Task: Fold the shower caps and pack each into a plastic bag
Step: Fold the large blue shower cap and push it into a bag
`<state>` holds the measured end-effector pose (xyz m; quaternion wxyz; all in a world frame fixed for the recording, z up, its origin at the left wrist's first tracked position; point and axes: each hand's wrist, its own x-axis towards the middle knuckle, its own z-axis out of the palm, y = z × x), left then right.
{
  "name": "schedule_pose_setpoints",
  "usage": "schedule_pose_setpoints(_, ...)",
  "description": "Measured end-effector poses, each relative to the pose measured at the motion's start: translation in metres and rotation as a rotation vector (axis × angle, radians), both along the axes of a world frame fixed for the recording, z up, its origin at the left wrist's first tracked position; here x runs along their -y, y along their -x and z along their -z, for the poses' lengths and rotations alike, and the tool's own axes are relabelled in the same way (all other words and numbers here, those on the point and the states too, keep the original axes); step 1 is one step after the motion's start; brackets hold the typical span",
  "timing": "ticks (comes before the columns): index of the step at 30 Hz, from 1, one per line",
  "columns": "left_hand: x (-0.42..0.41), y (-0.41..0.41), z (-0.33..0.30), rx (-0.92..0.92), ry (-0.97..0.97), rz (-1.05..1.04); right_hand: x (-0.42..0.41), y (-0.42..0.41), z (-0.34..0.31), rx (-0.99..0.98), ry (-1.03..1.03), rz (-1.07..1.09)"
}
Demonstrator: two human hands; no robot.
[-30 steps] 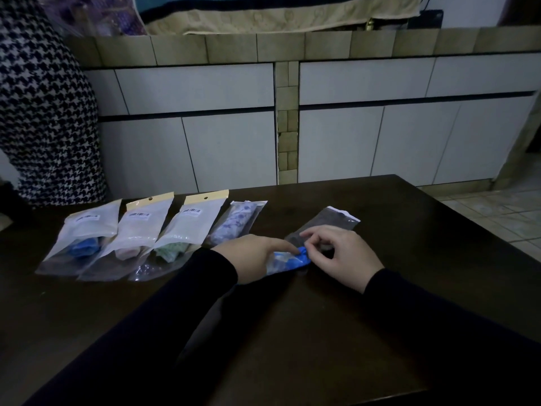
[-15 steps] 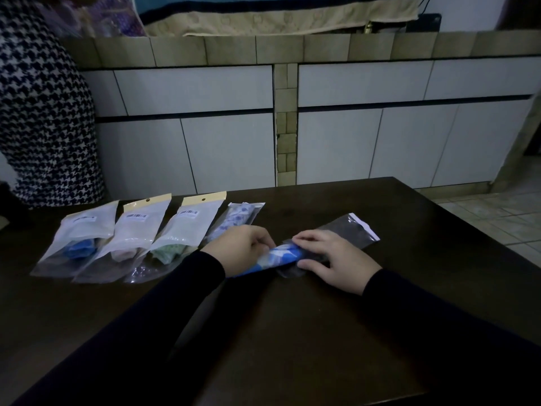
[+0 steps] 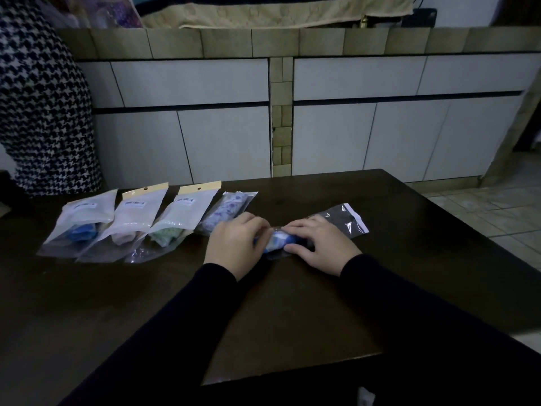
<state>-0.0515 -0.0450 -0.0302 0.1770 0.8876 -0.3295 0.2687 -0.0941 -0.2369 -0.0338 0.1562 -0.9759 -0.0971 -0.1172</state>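
A folded blue shower cap (image 3: 278, 241) lies on the dark table (image 3: 292, 312), its right end inside the mouth of a clear plastic bag (image 3: 344, 219) that points to the far right. My left hand (image 3: 235, 241) grips the cap's left end, fingers curled round it. My right hand (image 3: 317, 243) lies over the bag's mouth, its thumb and fingers pinching the bag around the cap. Most of the cap is hidden under both hands.
Several packed bags lie in a row at the left: a blue cap bag (image 3: 82, 224), a pale one (image 3: 130, 221), a green one (image 3: 175, 221) and a patterned one (image 3: 227, 213). White cabinets (image 3: 351, 136) stand behind. A houndstooth cloth (image 3: 41, 112) hangs far left.
The blue cap has slid further right into the clear bag, so less of it shows. Both hands have moved closer together.
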Motion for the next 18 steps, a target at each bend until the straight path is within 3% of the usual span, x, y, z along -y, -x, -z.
schedule_pose_setpoints(5, -0.012, 0.009, 0.0, 0.028, 0.071, -0.164, -0.002, 0.001, -0.001, 0.003, -0.007, 0.08)
schedule_pose_setpoints(9, -0.021, 0.017, 0.006, -0.208, 0.19, -0.272, -0.001, 0.004, 0.002, 0.037, -0.061, 0.149)
schedule_pose_setpoints(13, -0.017, 0.02, 0.01, -0.324, 0.24, -0.287, -0.002, 0.008, 0.003, 0.012, -0.087, 0.2)
schedule_pose_setpoints(18, -0.012, 0.016, 0.012, -0.336, 0.272, -0.255, -0.004, 0.009, 0.003, 0.018, -0.07, 0.161)
